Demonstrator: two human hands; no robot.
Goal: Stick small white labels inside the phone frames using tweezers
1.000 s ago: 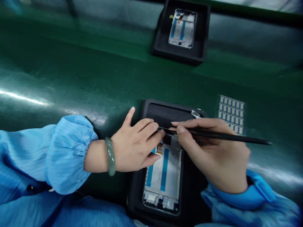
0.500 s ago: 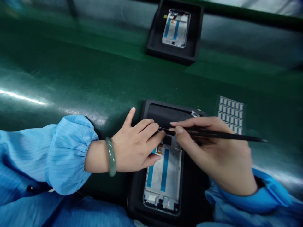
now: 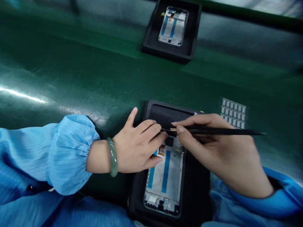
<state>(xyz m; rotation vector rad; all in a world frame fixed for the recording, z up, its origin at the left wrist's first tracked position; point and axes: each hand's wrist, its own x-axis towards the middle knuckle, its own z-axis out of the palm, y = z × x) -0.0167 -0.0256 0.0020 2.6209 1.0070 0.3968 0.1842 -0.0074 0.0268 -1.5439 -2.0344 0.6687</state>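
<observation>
An opened phone frame (image 3: 157,179) with blue strips and a small orange flex connector lies in a black tray (image 3: 139,201). My left hand (image 3: 137,146), a green bangle at its wrist, rests palm down over the frame's upper left, fingers spread and little finger raised. Black tweezers (image 3: 213,130) are pinched between thumb and fingers of my right hand (image 3: 220,151). Their tips reach the frame's top edge, close to my left fingertips. Whatever small part lies at the tips is too small to make out, and my left fingers cover the frame's upper left corner.
Farther back on the green table (image 3: 94,78) stands a second black tray (image 3: 191,53) holding another phone frame (image 3: 174,26) with blue strips. A sheet of small pale stickers (image 3: 234,112) lies to the right, partly behind my right hand.
The tweezers have turned slightly, their rear end rising, and my right wrist has shifted right. My left hand stays over the frame. The view has shifted a little.
</observation>
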